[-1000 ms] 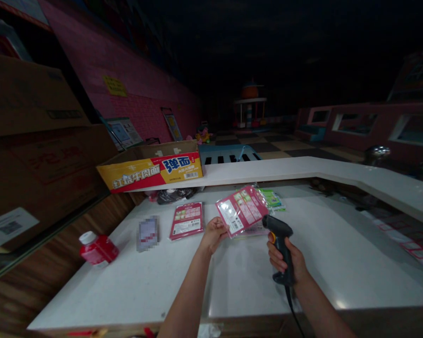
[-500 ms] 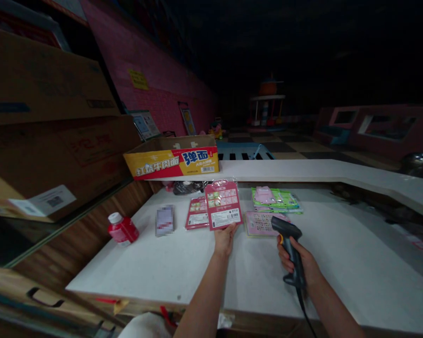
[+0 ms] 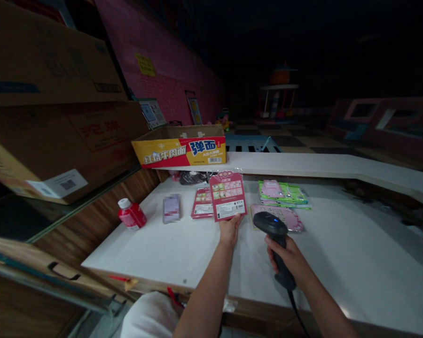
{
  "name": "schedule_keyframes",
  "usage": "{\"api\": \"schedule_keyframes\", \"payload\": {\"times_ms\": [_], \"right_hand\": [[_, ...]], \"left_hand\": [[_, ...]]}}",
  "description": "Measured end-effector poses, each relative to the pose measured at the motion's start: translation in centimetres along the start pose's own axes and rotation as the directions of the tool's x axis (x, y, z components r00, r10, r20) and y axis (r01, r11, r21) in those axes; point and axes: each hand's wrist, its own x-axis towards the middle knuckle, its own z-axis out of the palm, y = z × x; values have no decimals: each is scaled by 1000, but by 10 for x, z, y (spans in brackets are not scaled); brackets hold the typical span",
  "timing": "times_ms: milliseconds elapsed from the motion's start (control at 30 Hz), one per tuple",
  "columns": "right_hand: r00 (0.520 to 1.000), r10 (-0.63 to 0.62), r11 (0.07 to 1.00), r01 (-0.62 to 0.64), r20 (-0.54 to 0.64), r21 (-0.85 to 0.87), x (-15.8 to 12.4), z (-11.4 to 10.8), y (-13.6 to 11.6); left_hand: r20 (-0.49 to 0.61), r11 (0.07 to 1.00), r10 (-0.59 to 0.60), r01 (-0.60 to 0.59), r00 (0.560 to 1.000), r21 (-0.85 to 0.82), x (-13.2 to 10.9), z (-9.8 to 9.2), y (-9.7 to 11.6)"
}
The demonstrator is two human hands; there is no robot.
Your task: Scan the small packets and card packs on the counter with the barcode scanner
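Pink packet [image 3: 227, 195], lower edge in left fingers [image 3: 233, 221]

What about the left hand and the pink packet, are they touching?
Touching: the head view shows the left hand closed on the lower edge of the pink packet, with no gap between them.
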Motion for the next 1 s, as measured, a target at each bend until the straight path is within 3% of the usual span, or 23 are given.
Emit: {"api": "schedule_keyframes", "payload": {"times_ms": [200, 367, 533, 767, 1000], "right_hand": [[1000, 11, 1000, -11, 5, 3, -4, 1, -9], [1000, 13, 999, -13, 11, 31, 2, -5, -6], [999, 11, 979, -17, 34, 203, 23, -34, 3], [988, -22, 836, -65, 150, 545, 36, -83, 28], [976, -11, 790, -125, 218, 600, 38, -89, 35]], "left_hand": [[-43, 999, 1, -3, 999, -55, 0, 0, -1], [13, 997, -9, 10, 1000, -72, 0, -3, 0], [2, 998, -13, 13, 1000, -55, 2, -4, 0], [9, 1000, -8, 9, 1000, -23, 4, -6, -2], [50, 1000, 2, -2, 999, -6, -1, 0, 4]]}}
